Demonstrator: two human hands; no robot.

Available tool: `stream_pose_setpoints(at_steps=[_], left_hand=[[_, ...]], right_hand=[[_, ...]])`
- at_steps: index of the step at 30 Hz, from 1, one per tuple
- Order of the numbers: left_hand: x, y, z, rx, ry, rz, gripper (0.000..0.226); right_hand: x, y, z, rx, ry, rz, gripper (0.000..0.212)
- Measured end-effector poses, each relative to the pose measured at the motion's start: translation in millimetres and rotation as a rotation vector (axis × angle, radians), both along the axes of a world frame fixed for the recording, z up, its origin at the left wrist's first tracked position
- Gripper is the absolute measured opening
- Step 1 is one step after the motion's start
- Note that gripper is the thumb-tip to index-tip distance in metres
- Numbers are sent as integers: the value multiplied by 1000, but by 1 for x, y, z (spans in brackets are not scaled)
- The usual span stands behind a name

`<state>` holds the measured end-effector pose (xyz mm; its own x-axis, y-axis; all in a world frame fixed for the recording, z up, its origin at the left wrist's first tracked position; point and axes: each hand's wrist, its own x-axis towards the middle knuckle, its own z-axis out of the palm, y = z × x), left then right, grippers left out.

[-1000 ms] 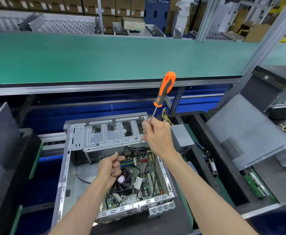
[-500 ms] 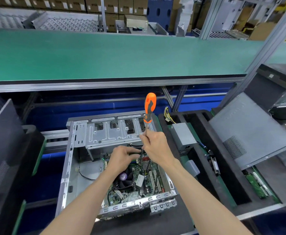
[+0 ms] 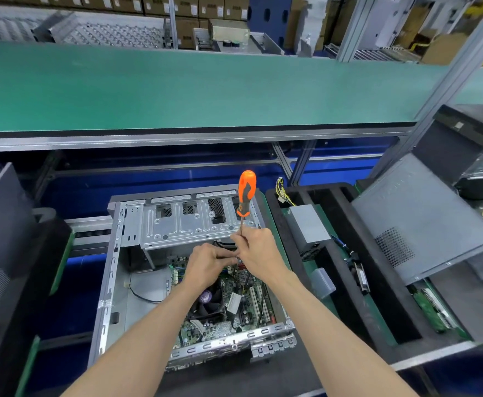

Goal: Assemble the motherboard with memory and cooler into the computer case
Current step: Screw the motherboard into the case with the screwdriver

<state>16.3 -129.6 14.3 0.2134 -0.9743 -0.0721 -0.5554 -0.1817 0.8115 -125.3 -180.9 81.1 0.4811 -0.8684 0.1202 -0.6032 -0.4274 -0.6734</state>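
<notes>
- The right hand (image 3: 256, 255) grips the thin shaft of a screwdriver (image 3: 245, 193) with curled fingers; the orange-and-black handle stands nearly upright above the fist, and the tip is hidden behind the hands.
- The left hand (image 3: 207, 266) is curled, fingertips meeting the right hand at the shaft's lower end; whether it pinches anything there cannot be told.
- The case (image 3: 114, 270) lies open on its side, grey steel, with a perforated drive cage (image 3: 188, 222) at the far end.
- The motherboard (image 3: 234, 313) sits flat inside the case, green, with white slots at the right; both hands hover over its far edge, just under the cage.
- The cooler (image 3: 206, 305), a dark fan, sits on the board just below the left wrist.
</notes>
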Motion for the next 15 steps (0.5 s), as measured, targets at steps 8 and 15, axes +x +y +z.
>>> stream_pose_setpoints(at_steps=[8,15], left_hand=[[-3,0,-9,2,-13,12,14],[-5,2,-9,10,-11,19,15]], right_hand=[[1,-1,-6,36,10,-5,31],[1,-3,-11,28,1,-23,30]])
